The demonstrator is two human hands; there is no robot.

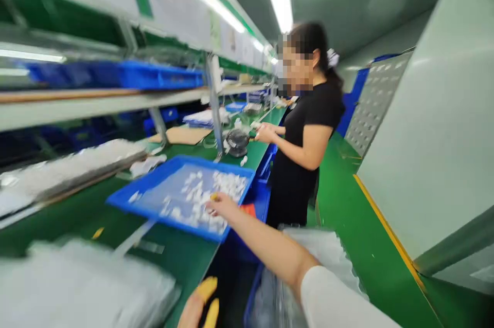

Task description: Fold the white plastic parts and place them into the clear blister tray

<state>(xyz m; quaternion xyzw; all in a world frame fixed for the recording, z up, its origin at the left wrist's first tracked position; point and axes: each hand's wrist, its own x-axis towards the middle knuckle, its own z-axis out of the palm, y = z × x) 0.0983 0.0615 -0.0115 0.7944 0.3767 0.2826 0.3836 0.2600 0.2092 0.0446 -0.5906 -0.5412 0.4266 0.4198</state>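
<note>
Over the near right corner of the blue tray (141, 179), the right hand (222, 207) hangs low, its fingers (213, 197) capped in yellow at one tip and resting among the small white parts (227, 184). Blur hides whether they are pinched on a piece or spread. The tray sits tilted on the green bench (181, 256), its parts heaped toward 1 o'clock. At 6 o'clock of the tray, at the bottom edge of the view, the left hand (195, 307) shows two yellow-capped fingers (207, 287) a little apart, nothing between them. Clear bags (96, 287) lie at 9 o'clock of that hand. At 1 o'clock of the tray, a co-worker (304, 132) in black stands at the bench.
</note>
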